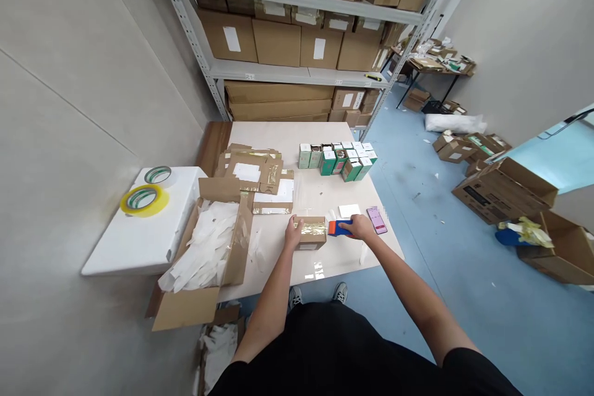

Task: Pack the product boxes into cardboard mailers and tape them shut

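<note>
A small cardboard box [312, 235] with shiny tape across its top sits near the front of the table. My left hand [292, 233] grips the left end of this box. In my right hand [360, 227] is a blue and orange tape dispenser [340, 228], its orange end just right of the box. Behind the dispenser lies a white slip or card [349, 211]. A phone with a lit pink screen [377, 220] rests to the right of my right hand.
Several green and white small boxes [328, 162] stand at the back right. Flattened cardboard [271, 176] is stacked at the back left. An open carton of white paper [208, 241] stands left, beside tape rolls [143, 199] on a white surface. Shelving [297, 74] rises behind.
</note>
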The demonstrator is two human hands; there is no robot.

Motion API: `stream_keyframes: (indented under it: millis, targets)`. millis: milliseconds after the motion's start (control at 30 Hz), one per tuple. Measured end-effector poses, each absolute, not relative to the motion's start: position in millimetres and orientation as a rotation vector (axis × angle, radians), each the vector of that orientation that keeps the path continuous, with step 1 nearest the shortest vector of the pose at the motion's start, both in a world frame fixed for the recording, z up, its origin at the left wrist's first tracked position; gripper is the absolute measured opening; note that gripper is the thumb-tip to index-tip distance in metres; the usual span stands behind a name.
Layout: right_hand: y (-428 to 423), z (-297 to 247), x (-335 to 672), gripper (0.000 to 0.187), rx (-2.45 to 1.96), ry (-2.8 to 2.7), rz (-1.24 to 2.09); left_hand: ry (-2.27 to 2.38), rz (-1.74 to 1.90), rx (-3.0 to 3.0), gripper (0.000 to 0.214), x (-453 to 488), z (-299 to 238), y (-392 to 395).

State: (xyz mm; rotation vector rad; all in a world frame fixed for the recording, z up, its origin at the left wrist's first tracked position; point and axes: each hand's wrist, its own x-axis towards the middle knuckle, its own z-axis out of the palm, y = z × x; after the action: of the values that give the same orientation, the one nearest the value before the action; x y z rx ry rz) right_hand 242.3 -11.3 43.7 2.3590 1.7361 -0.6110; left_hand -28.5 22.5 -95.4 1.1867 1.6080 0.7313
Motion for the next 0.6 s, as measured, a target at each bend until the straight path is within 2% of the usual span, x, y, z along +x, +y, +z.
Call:
stream_keyframes:
  millis: [400, 600]
  targets:
    - [-19.8, 17.0, 244.9, 0.057, 2.355, 1.759, -0.498, 1.589, 0.729, 1.193, 0.054, -31.1, -94.7, 21.5]
    - [-63.8, -38.7, 271.8, 0.035, 2.388, 1.817, -0.416, 1.595, 0.776, 1.175, 0.052, -31.4, -97.5, 23.2]
